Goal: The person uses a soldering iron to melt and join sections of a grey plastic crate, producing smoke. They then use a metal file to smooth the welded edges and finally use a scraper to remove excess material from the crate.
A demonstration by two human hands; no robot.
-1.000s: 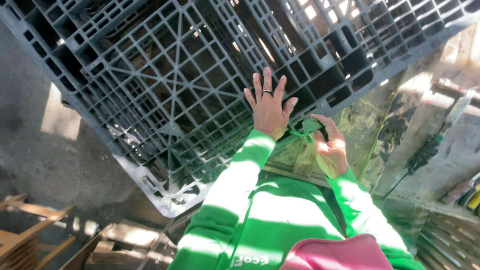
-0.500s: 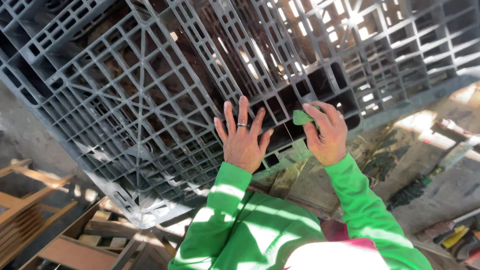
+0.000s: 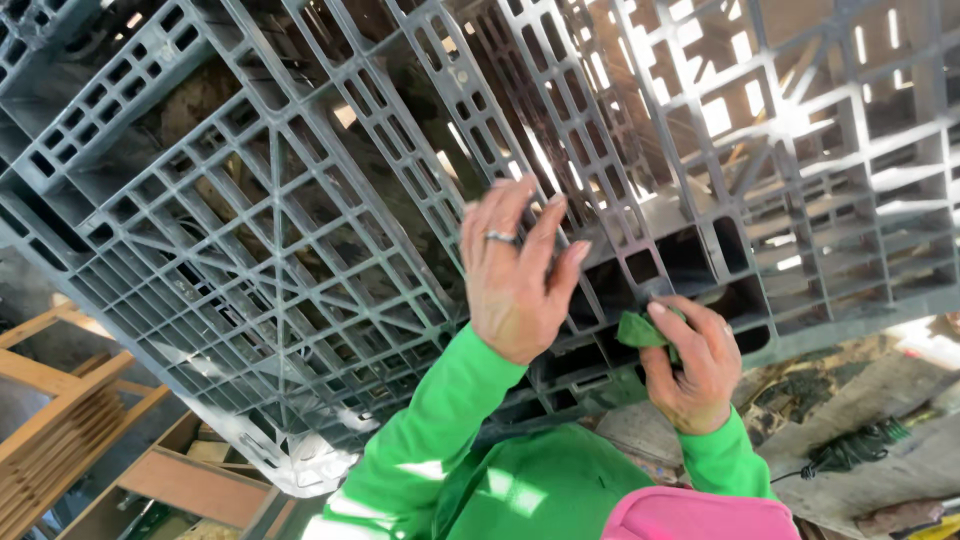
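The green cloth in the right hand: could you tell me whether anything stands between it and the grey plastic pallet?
Nothing visible does. The right hand presses the green cloth straight against the pallet by an open cell, and the left hand lies flat on the ribs beside it.

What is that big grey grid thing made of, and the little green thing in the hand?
The grey pallet looks like moulded plastic: dull, dusty finish, thin even ribs in a grid with light showing through. The green cloth in the right hand seems a soft fabric, since it bunches and folds; what kind is unclear.
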